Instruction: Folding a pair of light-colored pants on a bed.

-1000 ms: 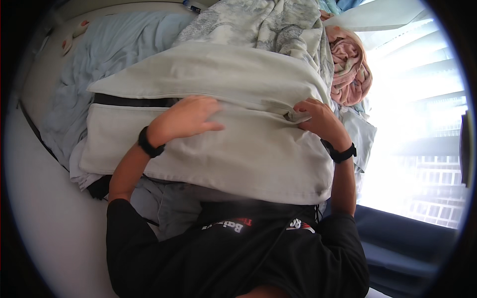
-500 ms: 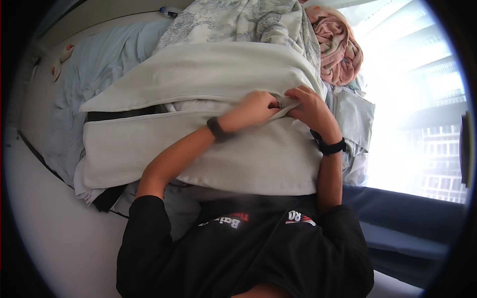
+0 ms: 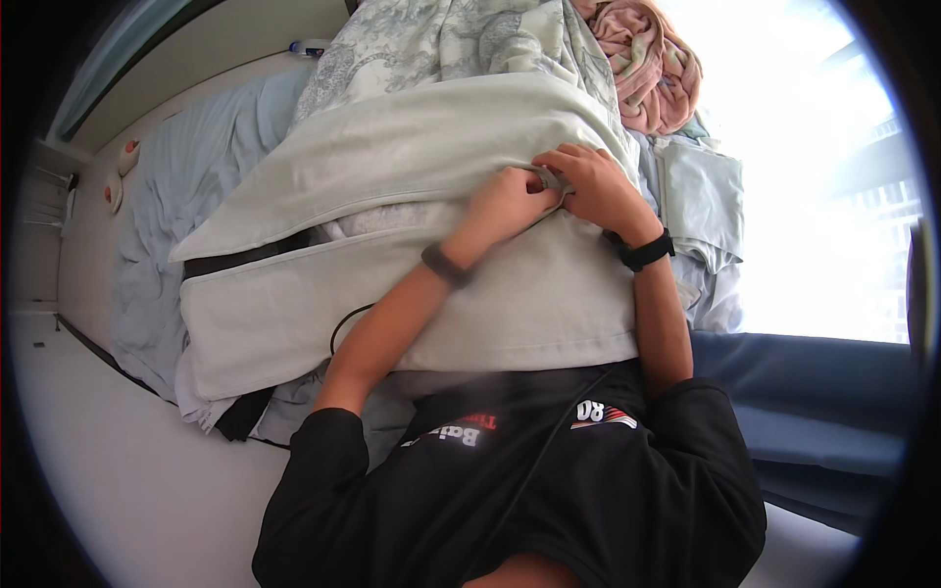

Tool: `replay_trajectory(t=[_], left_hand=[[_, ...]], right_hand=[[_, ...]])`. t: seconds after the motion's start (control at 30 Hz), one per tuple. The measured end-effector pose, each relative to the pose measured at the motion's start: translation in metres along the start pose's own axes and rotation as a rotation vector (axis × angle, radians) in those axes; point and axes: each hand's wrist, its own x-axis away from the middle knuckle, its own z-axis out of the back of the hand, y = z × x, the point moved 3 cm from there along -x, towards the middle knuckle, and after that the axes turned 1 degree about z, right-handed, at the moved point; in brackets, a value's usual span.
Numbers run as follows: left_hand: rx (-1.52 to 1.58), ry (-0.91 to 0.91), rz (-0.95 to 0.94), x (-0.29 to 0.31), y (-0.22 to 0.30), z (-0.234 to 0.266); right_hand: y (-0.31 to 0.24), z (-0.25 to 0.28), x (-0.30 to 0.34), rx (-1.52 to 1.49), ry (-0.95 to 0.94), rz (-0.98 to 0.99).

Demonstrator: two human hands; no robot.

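two hands pinch the cover's edges at the right of the opening

nearest is the black shirt (image 3: 510,490). the cover (image 3: 549,294) lies just beyond it, its near half spread between the forearms. that half would best lie flat and slack; leaning on it would likely pull the lower edge out of line. a thin black cord (image 3: 342,320) curves beside the left forearm, worth minding so that nothing snags.

farther in, the opening crosses the cover and gapes toward the left. a dark strip (image 3: 245,257) and pale filling (image 3: 377,221) show in the gap. the filling looks soft enough to bulge up between the edges, so it is wise to press it down ahead of the fingers.

the left hand (image 3: 515,201) is narrow, thumb and fingers closed on the gathered edge. the right hand (image 3: 593,186) meets it there, bent fingers over the far edge and thumb on the near side, pinching the same fold. what lies under the fingertips is hidden; i cannot tell whether a zip pull is there. the step in hand seems to be working the two edges together: one hand should anchor the fold while the other guides, with the edges level and no cloth trapped.

beyond, the far flap slopes up against the patterned duvet (image 3: 421,44); a gentle pull should do, to avoid dragging both.
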Motion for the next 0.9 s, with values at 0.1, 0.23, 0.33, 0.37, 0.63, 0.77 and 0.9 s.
replay_trajectory(t=[0.1, 0.23, 0.33, 0.37, 0.63, 0.77, 0.9], left_hand=[[0.113, -0.022, 0.035, -0.002, 0.001, 0.002], [0.353, 0.077, 0.097, -0.012, 0.003, 0.007], [0.302, 0.159, 0.123, -0.012, 0.005, 0.009], [0.199, 0.183, 0.099, -0.010, 0.007, 0.008], [0.055, 0.091, 0.136, 0.019, 0.018, 0.016], [0.157, -0.198, 0.181, 0.018, 0.016, 0.022], [0.313, -0.353, 0.323, 0.021, 0.007, 0.054]], right_hand=[[-0.009, 0.005, 0.002, -0.074, 0.053, 0.017], [-0.013, 0.005, -0.003, -0.118, 0.102, -0.053], [-0.016, 0.011, 0.000, -0.187, 0.174, -0.079], [-0.013, 0.009, 0.001, -0.177, 0.171, -0.086], [-0.003, 0.002, 0.006, -0.171, 0.026, -0.101], [-0.007, 0.008, 0.006, -0.240, -0.044, -0.038], [0.002, 0.005, 0.008, -0.475, -0.091, -0.049]])
